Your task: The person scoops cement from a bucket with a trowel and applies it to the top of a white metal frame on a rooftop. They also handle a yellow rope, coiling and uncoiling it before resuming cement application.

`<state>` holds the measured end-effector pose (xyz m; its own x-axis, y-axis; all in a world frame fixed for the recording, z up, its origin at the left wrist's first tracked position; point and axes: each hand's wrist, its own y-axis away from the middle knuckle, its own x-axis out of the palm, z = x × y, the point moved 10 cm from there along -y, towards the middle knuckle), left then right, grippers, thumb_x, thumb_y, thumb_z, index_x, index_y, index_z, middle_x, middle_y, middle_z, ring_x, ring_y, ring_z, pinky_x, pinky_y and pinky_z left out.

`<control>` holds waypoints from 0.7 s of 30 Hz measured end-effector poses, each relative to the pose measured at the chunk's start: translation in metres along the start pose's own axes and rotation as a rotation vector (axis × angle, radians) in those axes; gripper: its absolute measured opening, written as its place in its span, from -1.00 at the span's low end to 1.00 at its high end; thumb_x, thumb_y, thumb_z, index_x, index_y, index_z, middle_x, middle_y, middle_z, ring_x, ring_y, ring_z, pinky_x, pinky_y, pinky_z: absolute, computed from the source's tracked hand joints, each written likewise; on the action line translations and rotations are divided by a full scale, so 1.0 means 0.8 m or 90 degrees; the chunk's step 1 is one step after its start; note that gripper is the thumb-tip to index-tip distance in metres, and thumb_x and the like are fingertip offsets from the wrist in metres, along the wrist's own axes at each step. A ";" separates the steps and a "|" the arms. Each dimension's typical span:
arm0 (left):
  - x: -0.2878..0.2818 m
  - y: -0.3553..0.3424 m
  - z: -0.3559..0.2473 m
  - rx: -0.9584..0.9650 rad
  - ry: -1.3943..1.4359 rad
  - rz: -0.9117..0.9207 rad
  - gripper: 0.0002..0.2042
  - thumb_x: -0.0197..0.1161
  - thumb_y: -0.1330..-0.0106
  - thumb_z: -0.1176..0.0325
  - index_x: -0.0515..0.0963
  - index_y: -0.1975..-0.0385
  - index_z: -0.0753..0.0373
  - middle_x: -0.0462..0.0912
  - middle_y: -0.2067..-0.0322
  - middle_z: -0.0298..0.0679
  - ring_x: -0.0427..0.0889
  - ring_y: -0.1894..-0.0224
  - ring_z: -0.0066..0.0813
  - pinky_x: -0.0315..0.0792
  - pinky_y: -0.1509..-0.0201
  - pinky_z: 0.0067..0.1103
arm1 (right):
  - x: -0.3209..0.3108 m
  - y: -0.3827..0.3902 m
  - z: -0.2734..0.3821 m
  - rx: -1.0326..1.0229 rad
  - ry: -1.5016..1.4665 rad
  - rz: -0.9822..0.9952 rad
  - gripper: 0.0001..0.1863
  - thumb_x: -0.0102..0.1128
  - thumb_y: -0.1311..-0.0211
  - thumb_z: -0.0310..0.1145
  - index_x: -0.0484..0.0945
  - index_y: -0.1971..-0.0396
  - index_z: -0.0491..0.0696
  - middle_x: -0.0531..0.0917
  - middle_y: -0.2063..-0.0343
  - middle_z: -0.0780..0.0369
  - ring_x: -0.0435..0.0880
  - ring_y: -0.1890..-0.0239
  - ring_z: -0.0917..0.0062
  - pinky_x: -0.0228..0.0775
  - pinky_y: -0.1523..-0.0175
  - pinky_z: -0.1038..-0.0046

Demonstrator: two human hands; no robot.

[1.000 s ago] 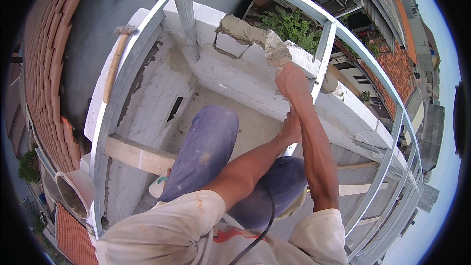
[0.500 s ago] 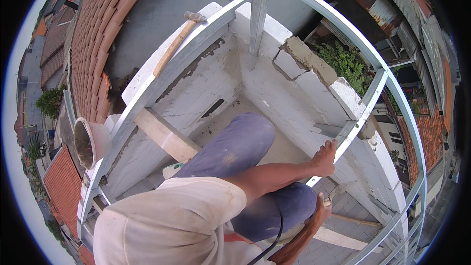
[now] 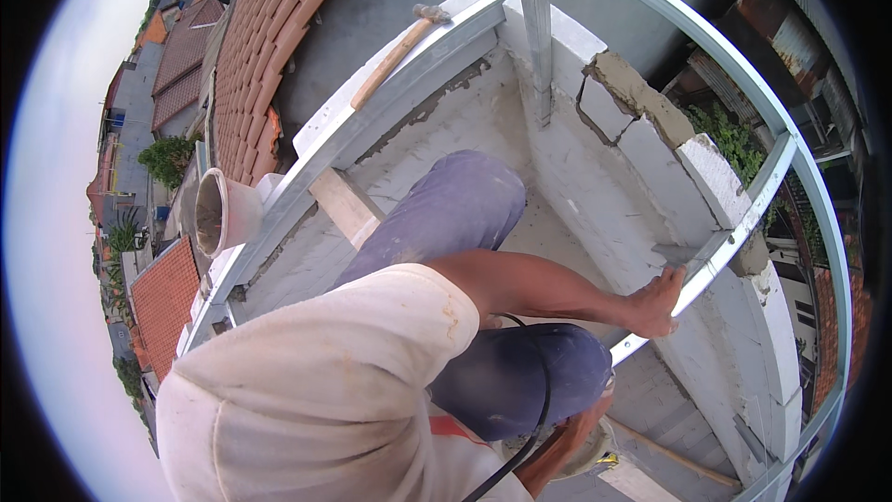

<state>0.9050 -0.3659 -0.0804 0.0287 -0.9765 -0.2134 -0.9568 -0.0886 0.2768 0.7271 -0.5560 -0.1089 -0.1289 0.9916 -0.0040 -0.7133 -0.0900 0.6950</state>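
Note:
My left hand (image 3: pixel 655 305) is closed around a galvanised metal channel bar (image 3: pixel 714 256) that crosses the frame at the right. The left forearm reaches over to it above my knees. My right hand (image 3: pixel 593 409) is down beside the right knee, which hides most of it. Its fingers do not show, so what it holds cannot be made out. Close by it is the rim of a bucket (image 3: pixel 587 461), mostly hidden by my arm. A black cable (image 3: pixel 542 400) hangs across the right thigh.
A hammer (image 3: pixel 398 58) lies along the block wall top (image 3: pixel 321 125). A mortar-stained bucket (image 3: pixel 243 214) stands at the left edge. A wooden plank (image 3: pixel 346 204) spans under my leg. An upright post (image 3: pixel 532 37) rises at the far corner. Curved metal framing (image 3: pixel 822 195) borders the right.
My view has tilted, so the wall, hammer and frame appear farther right and more sky shows. The left hand keeps its hold on the bar; the right hand has slipped further behind the knee.

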 end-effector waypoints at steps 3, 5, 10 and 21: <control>0.007 -0.005 0.012 0.011 -0.028 -0.018 0.01 0.40 -0.18 0.38 -0.24 -0.44 0.58 0.13 -0.25 0.43 0.32 -0.31 0.42 0.29 -0.45 -0.09 | 0.013 -0.013 0.005 0.013 -0.028 0.012 -0.47 0.47 -0.19 -0.38 0.45 -0.08 -0.23 0.62 0.16 0.15 0.67 0.20 0.45 0.59 0.12 0.40; 0.007 -0.003 0.013 0.001 -0.039 -0.016 0.02 0.39 -0.18 0.38 -0.26 -0.44 0.58 0.13 -0.26 0.44 0.31 -0.33 0.43 0.27 -0.47 -0.09 | 0.019 -0.013 0.001 0.025 -0.037 0.016 -0.42 0.46 -0.17 -0.38 0.43 -0.14 -0.25 0.61 0.11 0.12 0.67 0.15 0.42 0.59 0.07 0.39; 0.003 0.002 -0.004 -0.010 0.007 0.019 -0.02 0.37 -0.23 0.38 -0.24 -0.45 0.58 0.11 -0.29 0.42 0.25 -0.36 0.43 0.25 -0.47 -0.08 | 0.014 -0.022 0.005 0.000 0.004 0.015 -0.34 0.39 -0.17 -0.35 0.39 -0.24 -0.26 0.60 -0.01 0.07 0.67 0.06 0.38 0.58 -0.01 0.37; -0.036 0.041 0.001 -0.046 -0.091 0.162 -0.06 0.31 -0.36 -0.09 0.02 -0.40 0.60 0.08 -0.37 0.39 0.26 -0.39 0.41 0.38 -0.34 0.04 | -0.003 -0.002 -0.001 -0.069 0.110 0.022 -0.55 0.31 -0.25 -0.34 0.49 -0.08 -0.21 0.65 0.20 0.16 0.69 0.25 0.47 0.60 0.14 0.41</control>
<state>0.8728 -0.3402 -0.0661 -0.2557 -0.9322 -0.2561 -0.9045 0.1371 0.4039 0.7279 -0.5581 -0.1109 -0.2638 0.9582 -0.1111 -0.7754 -0.1421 0.6152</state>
